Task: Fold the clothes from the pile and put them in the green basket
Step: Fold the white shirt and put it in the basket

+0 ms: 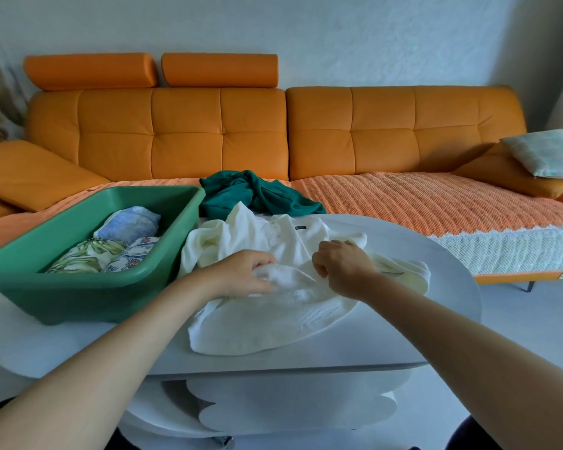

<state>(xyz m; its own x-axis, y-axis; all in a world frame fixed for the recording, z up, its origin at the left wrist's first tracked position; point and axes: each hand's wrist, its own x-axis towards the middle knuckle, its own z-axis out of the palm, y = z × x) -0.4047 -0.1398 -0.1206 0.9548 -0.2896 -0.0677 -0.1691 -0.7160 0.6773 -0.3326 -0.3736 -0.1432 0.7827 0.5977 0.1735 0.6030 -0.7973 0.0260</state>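
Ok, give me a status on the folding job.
Done: three folded pieces lie in the green basket. In hand: the left hand and right hand both grip the white polo shirt on the table. Left: that shirt, plus the crumpled dark green garment behind it.

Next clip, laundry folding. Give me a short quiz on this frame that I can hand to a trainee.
1. True or false: both the left hand and the right hand grip the white polo shirt on the white table.
2. How many folded items show in the green basket? A one, B three, C six.
3. Which garment lies unfolded beyond the shirt?
Key: 1 true; 2 B; 3 the dark green garment.
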